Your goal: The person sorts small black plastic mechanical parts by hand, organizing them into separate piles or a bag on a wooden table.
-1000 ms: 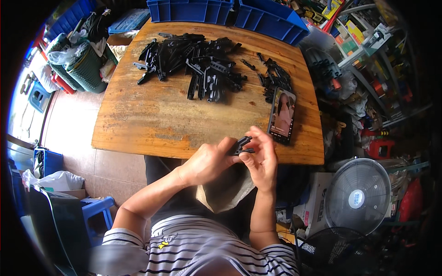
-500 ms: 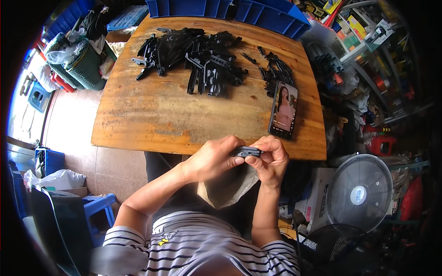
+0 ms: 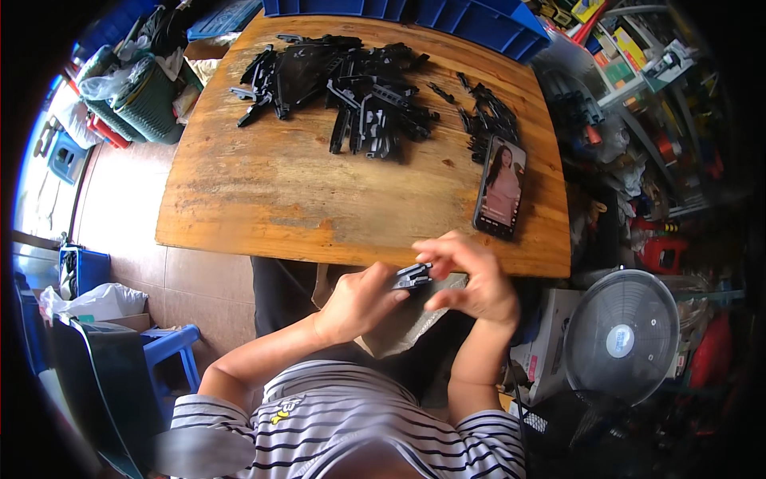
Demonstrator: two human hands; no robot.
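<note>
A small black and grey plastic part (image 3: 413,276) sits between the thumb and fingers of my left hand (image 3: 357,302), just off the table's near edge. Around its right end, my right hand (image 3: 485,286) has thumb and fingers spread apart, gripping nothing. On the wooden table (image 3: 231,188), a large heap of black plastic parts (image 3: 307,72) lies toward the back. A smaller heap of similar parts (image 3: 491,116) is at the right. What kind of part I hold is too small to make out.
A phone (image 3: 500,188) with a lit screen lies at the table's right side. Blue bins (image 3: 479,30) line the far edge. Below my hands hangs a pale sack-like sheet (image 3: 399,331). A fan (image 3: 622,339) stands at right, a blue stool (image 3: 175,345) at left.
My right hand has let go of the plastic part, opened its fingers and moved slightly right. My left hand keeps the part, now tilted and a little lower.
</note>
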